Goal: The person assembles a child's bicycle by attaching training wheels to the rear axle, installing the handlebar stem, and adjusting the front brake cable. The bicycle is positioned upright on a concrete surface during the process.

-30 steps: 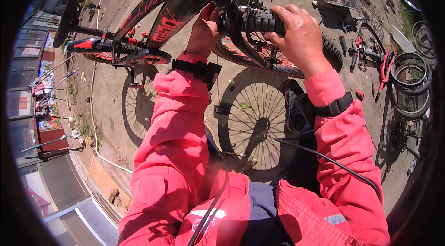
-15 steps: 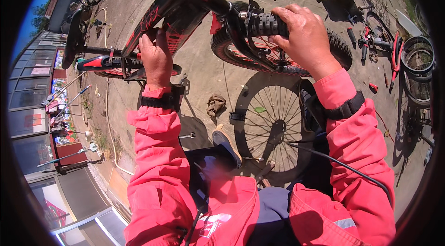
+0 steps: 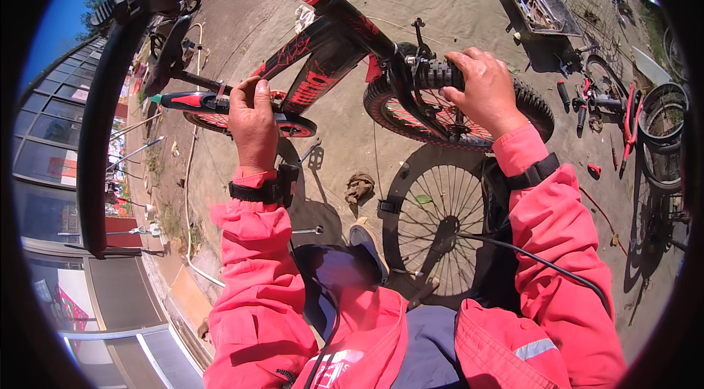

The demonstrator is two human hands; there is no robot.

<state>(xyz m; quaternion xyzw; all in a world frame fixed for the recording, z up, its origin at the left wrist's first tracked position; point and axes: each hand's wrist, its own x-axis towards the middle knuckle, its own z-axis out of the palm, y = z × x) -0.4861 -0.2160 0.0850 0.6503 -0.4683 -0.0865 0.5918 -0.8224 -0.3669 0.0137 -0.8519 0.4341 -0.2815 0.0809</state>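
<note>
A black and red bicycle stands in front of me. My right hand is curled over the top of its knobby front tyre, fingers on the tread and thumb at the side. My left hand is closed, thumb and fingers together, at the rear end of the frame's top tube near the seat post; the grip itself is partly hidden. The black handlebar sweeps down at the left. Beneath my left hand are the chain guard and the rear wheel.
A crumpled brown rag and a wrench lie on the ground. To the right are a metal tray of tools, bicycle parts and loose wheel rims. A spoked wheel shadow falls before my feet. Glazed panels line the left.
The bicycle's frame shows lower and further right, and the handlebar has come into view. My left hand has shifted back along the frame; the right stays on the front tyre.
</note>
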